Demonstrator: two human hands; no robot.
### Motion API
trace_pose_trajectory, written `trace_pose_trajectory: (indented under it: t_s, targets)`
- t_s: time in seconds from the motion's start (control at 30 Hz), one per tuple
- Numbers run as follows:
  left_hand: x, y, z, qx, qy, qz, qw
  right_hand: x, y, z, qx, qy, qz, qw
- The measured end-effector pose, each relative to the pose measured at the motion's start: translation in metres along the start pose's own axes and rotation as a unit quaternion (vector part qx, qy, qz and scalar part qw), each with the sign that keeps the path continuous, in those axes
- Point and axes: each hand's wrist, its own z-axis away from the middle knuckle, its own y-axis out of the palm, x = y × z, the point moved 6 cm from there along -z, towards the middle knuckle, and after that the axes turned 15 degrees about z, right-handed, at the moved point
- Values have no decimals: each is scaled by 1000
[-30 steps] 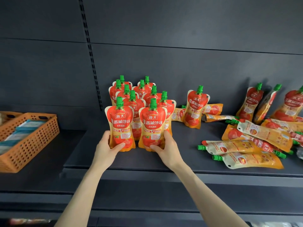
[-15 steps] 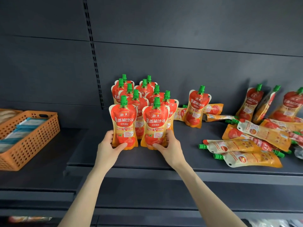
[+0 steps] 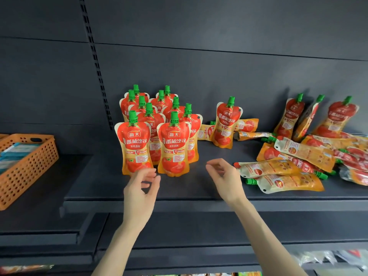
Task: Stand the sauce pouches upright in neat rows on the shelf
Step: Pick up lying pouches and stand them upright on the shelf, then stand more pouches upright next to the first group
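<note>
Left hand [image 3: 140,193]: fingers loosely curled, holding nothing, just before the front-left pouch [image 3: 135,148].
Right hand [image 3: 226,179]: fingers loosely curled, empty.
Upright pouches [image 3: 173,144]: rows on shelf [image 3: 179,197], left.
Loose pouches [image 3: 284,183]: lying flat, right.

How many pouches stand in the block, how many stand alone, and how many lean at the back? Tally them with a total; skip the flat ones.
Pouches standing in the block: 10
Pouch standing alone: 1
Leaning pouches: 3
Total: 14
</note>
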Motion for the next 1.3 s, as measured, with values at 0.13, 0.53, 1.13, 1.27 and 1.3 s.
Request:
trace_pose_trajectory:
  t_s: [0.13,0.53,1.13,1.27,1.3]
  targets:
    - [-28,55,-2,80,2,41,996,-16,-40,-10,-33,-3,27,999]
    - [-25,217,-70,78,-50,78,993,-86,-120,-102,-42,-7,76,996]
    - [48,290,-131,-12,-187,103,977,-143,-83,-268,80,-121,323,935]
    - [50,296,-123,-19,-192,129,973,-139,-74,-272,72,-159,426,888]
    - [50,297,-121,-16,-195,133,972,-139,-74,-274,65,-165,424,888]
